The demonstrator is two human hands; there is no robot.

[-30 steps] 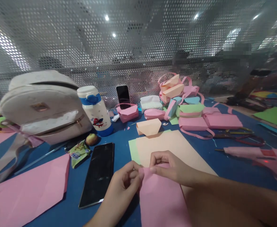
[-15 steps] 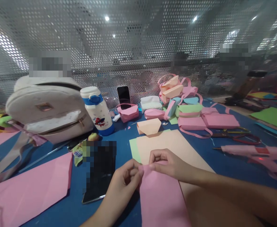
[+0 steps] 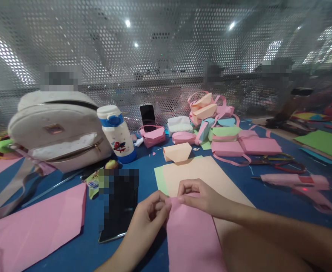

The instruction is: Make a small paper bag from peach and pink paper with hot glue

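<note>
Both hands pinch the far edge of the flat pink paper sheet (image 3: pixel 192 234) at the blue table's (image 3: pixel 91 226) near edge, left fingers (image 3: pixel 168 204) on its left corner, right hand (image 3: pixel 198 194) just beside. Peach paper (image 3: pixel 211 170) lies partly under it; beyond sits a folded peach paper box (image 3: pixel 177 152). A pink glue gun (image 3: pixel 296 182) lies to the right, a black phone (image 3: pixel 120 207) left.

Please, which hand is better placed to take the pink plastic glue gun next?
Probably the right hand: both it and the left hand hold the pink paper sheet, but the glue gun lies nearer the right.
</note>
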